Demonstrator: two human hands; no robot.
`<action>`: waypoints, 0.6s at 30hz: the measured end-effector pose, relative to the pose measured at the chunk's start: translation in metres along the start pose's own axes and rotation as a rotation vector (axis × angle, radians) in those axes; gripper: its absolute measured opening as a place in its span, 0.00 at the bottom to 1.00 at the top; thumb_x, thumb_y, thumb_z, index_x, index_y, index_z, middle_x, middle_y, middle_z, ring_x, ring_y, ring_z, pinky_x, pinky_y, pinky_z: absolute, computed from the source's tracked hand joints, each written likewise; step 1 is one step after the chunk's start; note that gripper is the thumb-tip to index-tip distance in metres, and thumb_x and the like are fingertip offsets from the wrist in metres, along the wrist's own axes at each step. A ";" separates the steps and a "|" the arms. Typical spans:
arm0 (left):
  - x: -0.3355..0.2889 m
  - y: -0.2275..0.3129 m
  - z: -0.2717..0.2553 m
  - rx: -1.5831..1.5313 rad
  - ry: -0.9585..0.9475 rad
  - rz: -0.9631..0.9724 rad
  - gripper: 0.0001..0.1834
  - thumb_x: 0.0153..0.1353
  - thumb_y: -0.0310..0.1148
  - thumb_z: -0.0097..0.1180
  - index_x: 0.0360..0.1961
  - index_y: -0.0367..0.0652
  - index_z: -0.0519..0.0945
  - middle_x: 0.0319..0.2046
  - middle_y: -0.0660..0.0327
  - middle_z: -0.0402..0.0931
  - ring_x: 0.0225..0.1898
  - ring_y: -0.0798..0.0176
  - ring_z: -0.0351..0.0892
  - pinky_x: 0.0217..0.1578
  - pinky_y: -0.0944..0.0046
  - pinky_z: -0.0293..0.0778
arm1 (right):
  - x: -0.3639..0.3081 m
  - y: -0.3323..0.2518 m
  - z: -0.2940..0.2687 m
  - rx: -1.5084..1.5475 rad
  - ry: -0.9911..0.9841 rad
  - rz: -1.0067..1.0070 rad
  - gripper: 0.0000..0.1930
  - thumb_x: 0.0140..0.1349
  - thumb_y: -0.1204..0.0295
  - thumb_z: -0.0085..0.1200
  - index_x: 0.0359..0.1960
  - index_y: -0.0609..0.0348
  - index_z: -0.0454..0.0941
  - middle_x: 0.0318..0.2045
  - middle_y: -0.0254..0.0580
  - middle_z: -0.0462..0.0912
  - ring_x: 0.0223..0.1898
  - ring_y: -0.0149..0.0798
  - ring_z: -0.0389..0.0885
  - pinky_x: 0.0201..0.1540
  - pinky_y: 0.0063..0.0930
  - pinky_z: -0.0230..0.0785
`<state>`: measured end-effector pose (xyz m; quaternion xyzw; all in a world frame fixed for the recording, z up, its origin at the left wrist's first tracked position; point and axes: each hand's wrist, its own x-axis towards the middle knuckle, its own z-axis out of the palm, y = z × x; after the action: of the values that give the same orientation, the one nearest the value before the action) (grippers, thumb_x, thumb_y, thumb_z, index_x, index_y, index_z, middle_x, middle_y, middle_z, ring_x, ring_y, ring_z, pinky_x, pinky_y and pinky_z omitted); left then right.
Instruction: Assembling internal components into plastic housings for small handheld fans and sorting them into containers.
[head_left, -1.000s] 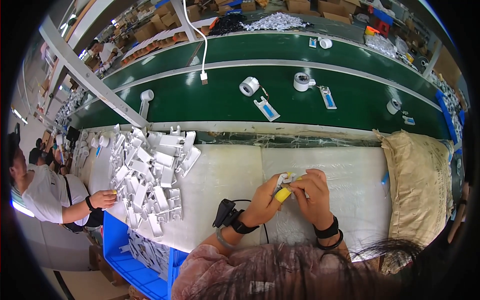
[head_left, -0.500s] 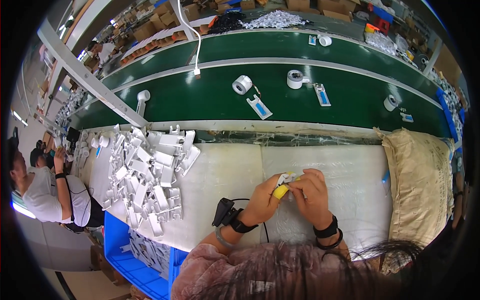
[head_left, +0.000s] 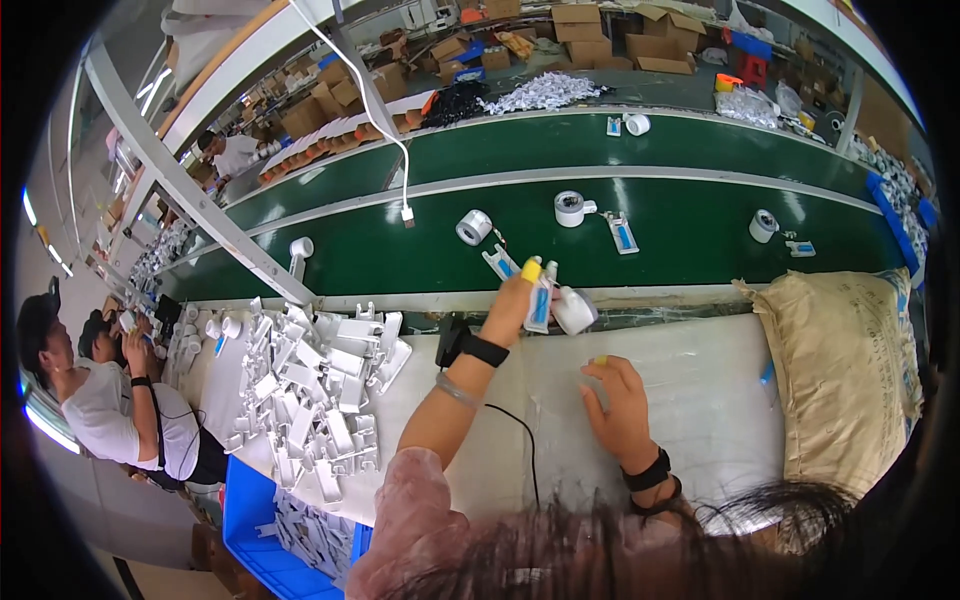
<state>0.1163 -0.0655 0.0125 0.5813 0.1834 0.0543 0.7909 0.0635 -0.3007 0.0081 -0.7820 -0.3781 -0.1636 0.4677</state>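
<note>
Across the worktop [head_left: 690, 390], free room is left between a brown sack [head_left: 838, 385], illegibly printed, and piled white parts [head_left: 348, 363]. By the left hand [head_left: 514, 304], a blue-striped white piece [head_left: 541, 304] is gripped near the worktop's far edge; the right hand [head_left: 622, 415] is held empty.

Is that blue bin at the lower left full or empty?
The blue bin is not empty: pale parts lie inside. Whether it is full, I cannot tell; its depth is hidden.

No readable txt, sack [head_left: 832, 385] print illeg.
</note>
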 end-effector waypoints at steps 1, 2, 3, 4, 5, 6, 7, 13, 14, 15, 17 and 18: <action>0.022 -0.001 -0.019 0.314 0.217 0.346 0.16 0.64 0.38 0.47 0.43 0.36 0.75 0.29 0.55 0.77 0.31 0.59 0.79 0.32 0.60 0.76 | 0.000 0.000 0.000 0.029 -0.019 0.009 0.13 0.52 0.78 0.57 0.41 0.61 0.75 0.42 0.50 0.75 0.45 0.52 0.74 0.47 0.37 0.67; 0.044 -0.004 -0.042 0.623 0.437 0.695 0.15 0.62 0.37 0.50 0.42 0.36 0.75 0.32 0.50 0.77 0.34 0.54 0.79 0.34 0.54 0.77 | 0.001 0.000 0.000 0.058 -0.039 0.017 0.12 0.53 0.78 0.57 0.41 0.60 0.75 0.42 0.50 0.75 0.45 0.52 0.75 0.47 0.37 0.68; 0.064 -0.007 -0.069 0.797 0.594 0.663 0.16 0.58 0.38 0.53 0.41 0.36 0.76 0.35 0.50 0.76 0.38 0.51 0.77 0.39 0.51 0.74 | 0.002 -0.003 0.000 0.060 -0.033 0.008 0.12 0.53 0.78 0.57 0.41 0.60 0.75 0.42 0.50 0.75 0.45 0.52 0.75 0.47 0.37 0.68; 0.079 -0.010 -0.085 0.969 0.750 0.620 0.17 0.55 0.38 0.56 0.41 0.36 0.77 0.38 0.49 0.75 0.42 0.49 0.75 0.43 0.47 0.72 | 0.003 -0.005 0.000 0.101 -0.075 0.021 0.12 0.53 0.78 0.57 0.41 0.60 0.75 0.42 0.51 0.75 0.44 0.53 0.75 0.46 0.37 0.68; 0.085 -0.011 -0.081 0.971 0.741 0.627 0.17 0.55 0.38 0.56 0.41 0.36 0.77 0.38 0.49 0.75 0.42 0.49 0.75 0.43 0.47 0.72 | 0.004 -0.005 -0.001 0.136 -0.112 0.041 0.12 0.53 0.78 0.57 0.41 0.60 0.76 0.42 0.51 0.75 0.44 0.53 0.75 0.46 0.37 0.69; 0.091 -0.012 -0.077 1.135 0.811 0.427 0.17 0.52 0.38 0.57 0.41 0.40 0.79 0.41 0.51 0.74 0.45 0.48 0.73 0.44 0.46 0.70 | 0.003 -0.004 -0.001 0.134 -0.103 0.042 0.12 0.53 0.78 0.57 0.41 0.60 0.76 0.42 0.51 0.75 0.44 0.53 0.75 0.46 0.37 0.69; 0.095 -0.014 -0.075 1.290 0.876 0.217 0.17 0.50 0.38 0.58 0.41 0.44 0.81 0.44 0.52 0.73 0.47 0.47 0.71 0.45 0.44 0.69 | 0.003 -0.004 0.000 0.136 -0.091 0.031 0.12 0.51 0.78 0.57 0.39 0.59 0.76 0.40 0.50 0.76 0.42 0.53 0.76 0.44 0.39 0.69; 0.116 -0.033 -0.098 1.143 0.843 0.402 0.11 0.48 0.35 0.59 0.35 0.59 0.85 0.45 0.60 0.76 0.43 0.46 0.74 0.40 0.42 0.71 | 0.001 0.002 0.000 0.131 -0.092 0.019 0.10 0.50 0.76 0.58 0.36 0.58 0.76 0.37 0.49 0.77 0.38 0.53 0.76 0.40 0.40 0.71; 0.117 -0.034 -0.108 1.025 0.835 0.433 0.11 0.48 0.35 0.59 0.34 0.59 0.85 0.44 0.59 0.78 0.39 0.45 0.76 0.39 0.42 0.72 | 0.001 0.003 0.000 0.139 -0.106 0.019 0.10 0.50 0.76 0.58 0.36 0.58 0.76 0.37 0.48 0.77 0.38 0.53 0.76 0.39 0.40 0.71; 0.113 -0.035 -0.123 1.067 0.799 0.538 0.10 0.53 0.32 0.56 0.38 0.53 0.83 0.39 0.57 0.80 0.34 0.49 0.80 0.30 0.49 0.76 | 0.001 0.001 0.000 0.147 -0.107 0.018 0.10 0.50 0.76 0.58 0.36 0.58 0.76 0.37 0.48 0.77 0.38 0.53 0.76 0.39 0.40 0.71; 0.106 -0.030 -0.147 0.661 0.681 0.619 0.11 0.56 0.30 0.54 0.41 0.47 0.80 0.36 0.56 0.80 0.32 0.52 0.81 0.26 0.54 0.76 | 0.002 -0.006 0.001 0.159 -0.137 -0.015 0.09 0.51 0.76 0.58 0.35 0.59 0.76 0.35 0.48 0.77 0.36 0.53 0.76 0.38 0.40 0.71; 0.101 -0.023 -0.156 0.251 0.540 0.685 0.12 0.58 0.29 0.52 0.44 0.42 0.77 0.34 0.56 0.79 0.31 0.54 0.82 0.22 0.59 0.77 | 0.003 -0.008 0.004 0.170 -0.140 -0.026 0.09 0.51 0.76 0.58 0.35 0.59 0.76 0.35 0.48 0.77 0.36 0.53 0.76 0.38 0.40 0.71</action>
<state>0.1514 0.0975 -0.0721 0.6650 0.1851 0.4399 0.5744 0.0589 -0.2942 0.0128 -0.7440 -0.4327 -0.0819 0.5025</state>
